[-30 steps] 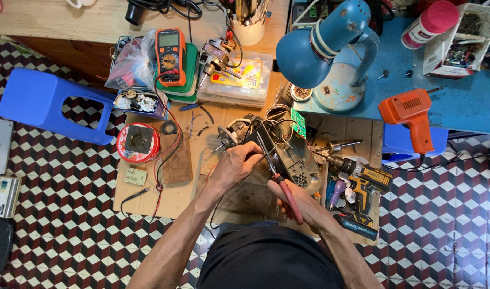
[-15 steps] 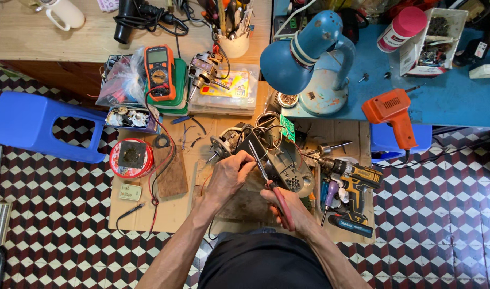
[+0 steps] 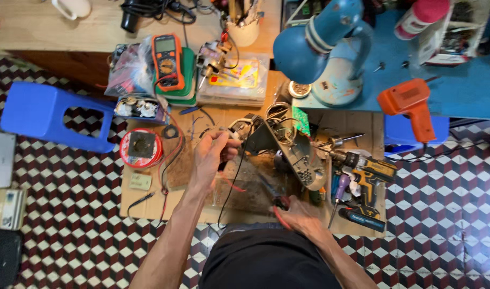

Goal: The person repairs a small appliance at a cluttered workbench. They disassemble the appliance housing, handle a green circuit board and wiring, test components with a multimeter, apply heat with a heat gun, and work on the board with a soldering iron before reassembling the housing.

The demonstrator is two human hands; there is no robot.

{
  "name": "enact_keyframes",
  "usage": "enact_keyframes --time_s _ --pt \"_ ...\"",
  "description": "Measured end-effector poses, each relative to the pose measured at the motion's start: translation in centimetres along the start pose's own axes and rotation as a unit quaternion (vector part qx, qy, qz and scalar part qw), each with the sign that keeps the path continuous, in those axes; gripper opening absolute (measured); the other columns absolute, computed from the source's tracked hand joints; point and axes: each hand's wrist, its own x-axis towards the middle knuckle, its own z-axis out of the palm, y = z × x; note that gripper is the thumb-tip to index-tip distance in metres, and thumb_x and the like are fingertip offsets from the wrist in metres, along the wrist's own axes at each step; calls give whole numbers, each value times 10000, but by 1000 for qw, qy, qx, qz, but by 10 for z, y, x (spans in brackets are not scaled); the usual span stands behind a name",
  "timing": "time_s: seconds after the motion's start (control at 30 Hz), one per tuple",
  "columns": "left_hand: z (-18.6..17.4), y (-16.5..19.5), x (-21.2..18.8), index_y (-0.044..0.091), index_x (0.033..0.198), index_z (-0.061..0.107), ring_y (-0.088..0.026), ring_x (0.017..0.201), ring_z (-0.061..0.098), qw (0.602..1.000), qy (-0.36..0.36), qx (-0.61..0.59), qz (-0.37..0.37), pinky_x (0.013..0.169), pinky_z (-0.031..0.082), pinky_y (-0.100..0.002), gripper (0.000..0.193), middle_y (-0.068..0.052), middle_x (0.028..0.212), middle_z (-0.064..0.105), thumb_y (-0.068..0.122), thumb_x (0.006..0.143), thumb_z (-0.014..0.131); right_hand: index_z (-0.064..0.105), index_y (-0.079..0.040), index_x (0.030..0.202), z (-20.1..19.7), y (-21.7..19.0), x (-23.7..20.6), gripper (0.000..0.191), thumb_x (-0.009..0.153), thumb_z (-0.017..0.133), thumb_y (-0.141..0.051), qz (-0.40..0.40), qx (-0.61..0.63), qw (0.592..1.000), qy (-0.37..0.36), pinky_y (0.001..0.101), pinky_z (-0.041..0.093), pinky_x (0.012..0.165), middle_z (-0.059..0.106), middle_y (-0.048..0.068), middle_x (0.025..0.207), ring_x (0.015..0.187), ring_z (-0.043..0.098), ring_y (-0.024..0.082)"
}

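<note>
Left hand (image 3: pixel 213 155) pinched on thin black wire (image 3: pixel 231 184) | right hand (image 3: pixel 298 217) clamped on red-handled tool (image 3: pixel 274 200), probably pliers | I see grey appliance housing (image 3: pixel 293 152) beside both.

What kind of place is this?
Probably a small repair workshop: a multimeter, a cordless drill and an opened grey appliance with loose wires lie around the left hand.
</note>
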Motion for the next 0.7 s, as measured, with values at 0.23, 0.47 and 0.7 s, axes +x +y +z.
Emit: enact_keyframes --time_s 0.23,0.47,0.7 --pt "-18 23 -22 52 1119 613 -179 892 716 963 23 -265 -50 865 608 -376 199 -149 1070 748 217 1011 630 452 -60 1452 19 -25 -8 770 849 756 -428 -193 74 976 74 387 517 990 663 157 1273 1180 657 292" --pt "-9 37 -41 33 1091 610 -200 917 728 920 38 -383 -75 905 609 -419 181 -147 1068 743 194 1009 611 453 -56 1546 14 -119 -66 688 922 739 -100 -294 556 777 26 277 532 915 664 115 1114 1002 630 129" --pt "-22 36 -51 19 1126 611 -195 956 696 918 47 -386 -82 933 588 -403 207 -149 1101 718 197 1021 600 713 57 1200 3 -149 -71 311 1016 628 -179 -299 578 740 173 281 569 753 696 71 1127 868 670 132"
